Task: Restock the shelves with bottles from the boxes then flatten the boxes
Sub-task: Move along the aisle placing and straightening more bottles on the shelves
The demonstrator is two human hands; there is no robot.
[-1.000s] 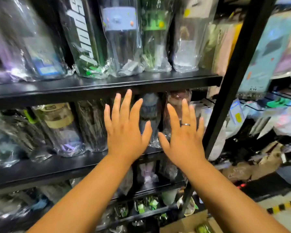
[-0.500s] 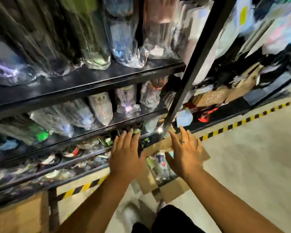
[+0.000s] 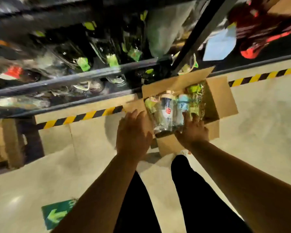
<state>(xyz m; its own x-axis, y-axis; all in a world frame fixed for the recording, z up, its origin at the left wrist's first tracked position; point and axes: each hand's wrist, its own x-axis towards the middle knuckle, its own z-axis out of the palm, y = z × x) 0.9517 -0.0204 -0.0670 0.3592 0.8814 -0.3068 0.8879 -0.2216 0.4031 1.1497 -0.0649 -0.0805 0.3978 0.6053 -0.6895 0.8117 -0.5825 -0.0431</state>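
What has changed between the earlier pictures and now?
Both hands came down from the shelves to the cardboard box on the floor: left hand at its left edge, right hand over the wrapped bottles inside. Nothing was gripped; both hands stayed open.

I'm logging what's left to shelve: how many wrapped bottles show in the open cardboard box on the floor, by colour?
Green-topped wrapped bottles: 2
Dark blue wrapped bottle with beige cap: 1
Light blue wrapped bottle: 1
Total: 4 showing in the open brown cardboard box; any beneath are hidden.
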